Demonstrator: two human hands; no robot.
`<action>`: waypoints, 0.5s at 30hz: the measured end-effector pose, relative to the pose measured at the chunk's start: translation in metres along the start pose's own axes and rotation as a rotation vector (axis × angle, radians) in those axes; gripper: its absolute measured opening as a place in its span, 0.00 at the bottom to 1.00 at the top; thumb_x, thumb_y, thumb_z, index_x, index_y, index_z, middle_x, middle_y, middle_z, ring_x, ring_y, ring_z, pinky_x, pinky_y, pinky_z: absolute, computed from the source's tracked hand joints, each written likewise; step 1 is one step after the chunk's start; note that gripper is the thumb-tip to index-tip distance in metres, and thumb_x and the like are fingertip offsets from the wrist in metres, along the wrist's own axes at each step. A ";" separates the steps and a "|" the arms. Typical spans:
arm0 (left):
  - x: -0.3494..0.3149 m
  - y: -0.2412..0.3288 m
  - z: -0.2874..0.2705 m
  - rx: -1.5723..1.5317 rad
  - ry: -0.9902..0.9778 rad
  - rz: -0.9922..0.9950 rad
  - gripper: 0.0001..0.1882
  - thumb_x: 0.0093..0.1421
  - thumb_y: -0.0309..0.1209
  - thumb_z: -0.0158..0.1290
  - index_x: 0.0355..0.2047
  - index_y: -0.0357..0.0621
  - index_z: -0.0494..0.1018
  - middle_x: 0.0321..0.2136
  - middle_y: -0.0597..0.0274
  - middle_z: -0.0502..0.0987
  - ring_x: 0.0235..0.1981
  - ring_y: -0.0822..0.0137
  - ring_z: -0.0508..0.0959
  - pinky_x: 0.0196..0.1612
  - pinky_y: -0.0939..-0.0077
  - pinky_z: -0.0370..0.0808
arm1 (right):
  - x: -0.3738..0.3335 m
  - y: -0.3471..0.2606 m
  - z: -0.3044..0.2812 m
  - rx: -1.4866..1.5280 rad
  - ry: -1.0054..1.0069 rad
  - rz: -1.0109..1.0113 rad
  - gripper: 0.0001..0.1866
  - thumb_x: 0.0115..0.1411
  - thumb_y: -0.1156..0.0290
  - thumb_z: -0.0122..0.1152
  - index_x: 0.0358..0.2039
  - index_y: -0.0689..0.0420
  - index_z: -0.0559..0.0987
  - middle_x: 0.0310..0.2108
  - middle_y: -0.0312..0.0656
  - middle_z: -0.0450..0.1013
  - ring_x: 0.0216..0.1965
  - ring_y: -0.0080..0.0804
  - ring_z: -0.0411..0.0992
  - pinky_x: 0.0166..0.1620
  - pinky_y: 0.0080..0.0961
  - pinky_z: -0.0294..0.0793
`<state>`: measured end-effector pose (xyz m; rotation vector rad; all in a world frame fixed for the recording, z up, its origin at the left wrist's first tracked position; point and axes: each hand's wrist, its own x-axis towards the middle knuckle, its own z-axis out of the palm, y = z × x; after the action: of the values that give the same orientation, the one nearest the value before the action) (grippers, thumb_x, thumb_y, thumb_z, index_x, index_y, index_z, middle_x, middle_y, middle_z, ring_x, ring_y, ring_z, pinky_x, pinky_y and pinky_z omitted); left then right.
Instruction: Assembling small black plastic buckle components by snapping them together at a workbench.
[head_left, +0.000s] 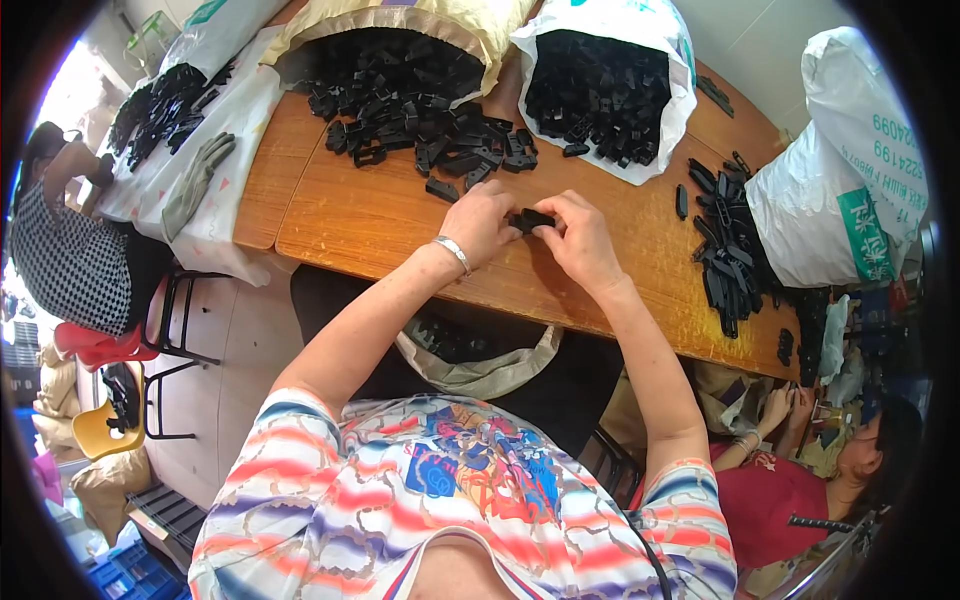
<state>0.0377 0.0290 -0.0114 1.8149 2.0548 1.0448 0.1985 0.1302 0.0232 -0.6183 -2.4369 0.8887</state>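
Note:
Both my hands meet above the wooden table, near its front edge. Between them is a small black plastic part. My left hand, with a bracelet at the wrist, is closed on its left end. The fingers of my right hand pinch its right end. Whether it is one piece or two joined pieces I cannot tell. Just beyond my left hand lie loose black plastic pieces, part of a pile spilling from a yellowish sack.
A white sack full of black pieces lies at the back. More black parts are heaped on the right beside another white sack. An open sack rests at my lap. Co-workers sit left and right.

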 end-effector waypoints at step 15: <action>0.000 -0.006 0.002 -0.031 -0.003 0.035 0.11 0.48 0.29 0.64 0.33 0.42 0.78 0.33 0.56 0.74 0.40 0.52 0.75 0.44 0.63 0.73 | -0.011 0.010 0.012 -0.134 0.063 -0.132 0.11 0.48 0.80 0.67 0.35 0.60 0.80 0.34 0.45 0.73 0.34 0.48 0.75 0.36 0.37 0.75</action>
<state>0.0340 0.0299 -0.0169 1.8420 2.0007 1.0765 0.2028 0.1251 0.0049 -0.5172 -2.4617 0.6486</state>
